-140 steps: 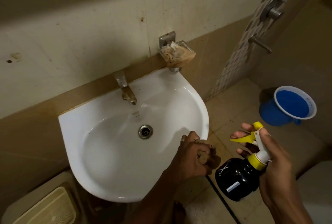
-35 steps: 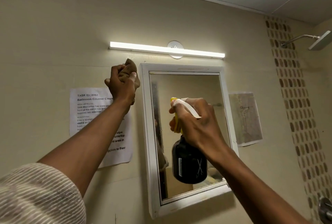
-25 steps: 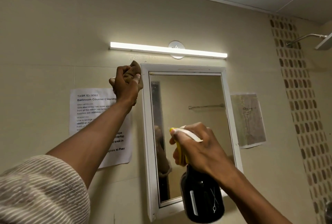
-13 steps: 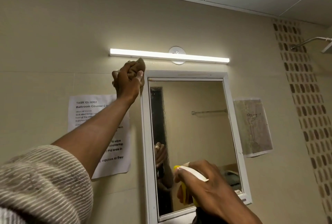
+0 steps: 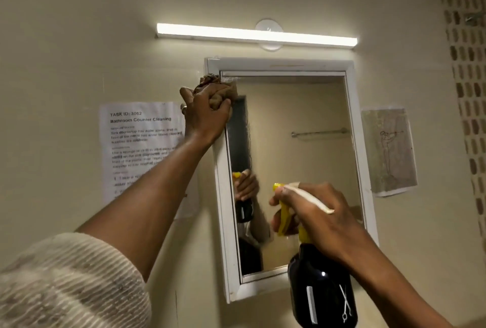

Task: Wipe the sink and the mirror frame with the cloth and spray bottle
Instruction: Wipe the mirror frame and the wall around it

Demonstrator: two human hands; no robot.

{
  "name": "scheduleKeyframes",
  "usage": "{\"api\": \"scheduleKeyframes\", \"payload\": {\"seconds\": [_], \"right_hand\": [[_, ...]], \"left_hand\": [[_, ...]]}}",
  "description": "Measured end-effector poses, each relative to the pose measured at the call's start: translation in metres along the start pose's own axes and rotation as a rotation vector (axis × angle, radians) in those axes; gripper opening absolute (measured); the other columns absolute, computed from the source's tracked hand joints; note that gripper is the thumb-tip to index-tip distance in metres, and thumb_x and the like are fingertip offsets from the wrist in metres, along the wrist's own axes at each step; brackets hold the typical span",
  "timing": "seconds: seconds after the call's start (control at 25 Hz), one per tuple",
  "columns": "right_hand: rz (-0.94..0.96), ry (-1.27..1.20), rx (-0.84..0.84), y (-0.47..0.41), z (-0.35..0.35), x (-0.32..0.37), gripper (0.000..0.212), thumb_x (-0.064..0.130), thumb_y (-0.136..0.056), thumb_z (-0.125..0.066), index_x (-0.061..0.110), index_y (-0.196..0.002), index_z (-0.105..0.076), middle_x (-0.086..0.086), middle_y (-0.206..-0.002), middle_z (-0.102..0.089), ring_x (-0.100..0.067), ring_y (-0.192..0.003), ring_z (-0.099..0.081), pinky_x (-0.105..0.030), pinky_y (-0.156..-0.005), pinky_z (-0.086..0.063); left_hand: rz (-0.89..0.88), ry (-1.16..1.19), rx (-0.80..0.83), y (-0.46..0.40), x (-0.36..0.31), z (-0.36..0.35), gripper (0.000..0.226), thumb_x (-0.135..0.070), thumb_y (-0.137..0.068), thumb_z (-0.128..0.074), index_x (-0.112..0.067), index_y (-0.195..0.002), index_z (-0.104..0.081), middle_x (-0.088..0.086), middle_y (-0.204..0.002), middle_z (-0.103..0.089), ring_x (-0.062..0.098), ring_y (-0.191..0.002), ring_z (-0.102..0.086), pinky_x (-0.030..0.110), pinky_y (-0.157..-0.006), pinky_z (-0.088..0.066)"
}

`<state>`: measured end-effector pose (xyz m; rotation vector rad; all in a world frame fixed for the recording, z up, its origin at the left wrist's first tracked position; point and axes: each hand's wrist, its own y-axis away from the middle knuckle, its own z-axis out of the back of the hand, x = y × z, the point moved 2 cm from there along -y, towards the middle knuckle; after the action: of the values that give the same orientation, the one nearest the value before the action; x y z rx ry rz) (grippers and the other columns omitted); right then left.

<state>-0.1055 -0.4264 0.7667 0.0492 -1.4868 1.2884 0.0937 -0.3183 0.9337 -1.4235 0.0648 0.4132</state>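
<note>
A white-framed mirror (image 5: 355,127) hangs on the beige wall in front of me. My left hand (image 5: 203,114) is closed around a bunched brown cloth (image 5: 215,88) and presses it against the upper part of the frame's left side, just below the top left corner. My right hand (image 5: 315,220) grips a black spray bottle (image 5: 322,288) by its yellow and white trigger head, held upright before the mirror's lower right part. The glass reflects the hand and bottle. The sink is out of view.
A lit tube light (image 5: 256,35) runs above the mirror. A printed task sheet (image 5: 136,143) is taped to the wall left of the frame, and a paper with a drawing (image 5: 389,151) to its right. Patterned tiles (image 5: 468,64) line the far right.
My left hand has slid the cloth from the frame's top left corner down onto its left side. My right hand has lifted the spray bottle back up in front of the mirror.
</note>
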Motion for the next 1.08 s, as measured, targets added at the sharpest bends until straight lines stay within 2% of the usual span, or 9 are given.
{"api": "scheduleKeyframes", "payload": {"seconds": [0.16,0.24,0.32,0.44,0.6,0.72,0.84,0.92,1.08], "right_hand": [[0.054,0.013,-0.021,-0.011,-0.003,-0.002,0.035,0.034,-0.105,-0.057,0.018,-0.084,-0.081,-0.001,-0.073,-0.082,-0.015,-0.071,-0.08,-0.049,-0.078,-0.067],[0.089,0.001,-0.038,-0.016,-0.004,-0.001,0.037,0.032,-0.105,-0.057,0.021,-0.079,-0.081,0.0,-0.071,-0.082,-0.014,-0.069,-0.08,-0.043,-0.075,-0.068],[0.119,-0.006,-0.045,-0.021,-0.005,0.0,0.041,0.031,-0.105,-0.057,0.025,-0.074,-0.081,0.001,-0.07,-0.081,-0.012,-0.067,-0.08,-0.038,-0.072,-0.066],[0.129,-0.015,-0.038,-0.025,-0.008,-0.001,0.04,0.031,-0.105,-0.056,0.031,-0.074,-0.082,0.002,-0.07,-0.081,-0.011,-0.068,-0.079,-0.04,-0.076,-0.065],[0.109,-0.01,-0.036,-0.024,-0.012,-0.005,0.041,0.033,-0.105,-0.057,0.027,-0.072,-0.08,0.003,-0.07,-0.081,-0.012,-0.068,-0.08,-0.044,-0.078,-0.067],[0.098,0.027,-0.039,-0.021,-0.015,-0.01,0.038,0.035,-0.105,-0.057,0.024,-0.077,-0.08,0.003,-0.071,-0.081,-0.012,-0.07,-0.08,-0.046,-0.079,-0.067],[0.066,0.042,-0.025,-0.016,-0.019,-0.015,0.037,0.036,-0.105,-0.056,0.021,-0.081,-0.08,0.001,-0.072,-0.081,-0.014,-0.071,-0.08,-0.048,-0.079,-0.067],[0.05,0.048,-0.012,-0.013,-0.021,-0.018,0.036,0.036,-0.106,-0.056,0.019,-0.084,-0.08,0.0,-0.073,-0.082,-0.015,-0.07,-0.08,-0.047,-0.079,-0.068],[0.009,0.052,-0.003,-0.006,-0.023,-0.024,0.034,0.036,-0.106,-0.057,0.017,-0.089,-0.08,-0.002,-0.074,-0.082,-0.016,-0.071,-0.08,-0.05,-0.079,-0.068]], "left_hand": [[0.056,0.052,-0.04,0.057,0.019,-0.009,0.033,-0.025,-0.088,-0.066,-0.026,-0.121,-0.065,0.015,-0.125,-0.041,0.016,-0.103,-0.039,0.036,-0.104,-0.042],[0.079,0.082,-0.04,0.081,0.028,-0.013,0.035,-0.023,-0.087,-0.068,-0.025,-0.121,-0.066,0.015,-0.124,-0.04,0.013,-0.102,-0.04,0.022,-0.099,-0.042],[0.083,0.088,-0.041,0.105,0.038,-0.018,0.034,-0.021,-0.085,-0.07,-0.026,-0.118,-0.068,0.015,-0.123,-0.045,0.005,-0.098,-0.041,0.009,-0.092,-0.036],[0.087,0.102,-0.061,0.137,0.049,-0.025,0.034,-0.017,-0.082,-0.073,-0.026,-0.114,-0.071,0.015,-0.118,-0.05,-0.011,-0.086,-0.038,-0.005,-0.088,-0.028],[0.147,0.128,-0.053,0.179,0.06,-0.032,0.034,-0.015,-0.079,-0.076,-0.023,-0.112,-0.072,0.014,-0.117,-0.045,0.008,-0.099,-0.047,-0.003,-0.09,-0.031],[0.168,0.13,-0.029,0.215,0.07,-0.038,0.035,-0.014,-0.077,-0.077,-0.023,-0.111,-0.074,0.011,-0.118,-0.045,0.012,-0.104,-0.052,-0.001,-0.094,-0.032],[0.218,0.132,0.002,0.252,0.08,-0.043,0.037,-0.013,-0.076,-0.08,-0.027,-0.11,-0.074,0.004,-0.117,-0.039,0.02,-0.106,-0.056,0.018,-0.1,-0.045],[0.251,0.128,0.01,0.279,0.085,-0.046,0.039,-0.011,-0.075,-0.081,-0.028,-0.109,-0.074,0.002,-0.115,-0.038,0.024,-0.105,-0.056,0.028,-0.097,-0.051],[0.31,0.173,0.007,0.328,0.093,-0.052,0.044,-0.006,-0.073,-0.082,-0.033,-0.107,-0.073,-0.002,-0.115,-0.038,0.02,-0.105,-0.058,0.022,-0.096,-0.049]]}}
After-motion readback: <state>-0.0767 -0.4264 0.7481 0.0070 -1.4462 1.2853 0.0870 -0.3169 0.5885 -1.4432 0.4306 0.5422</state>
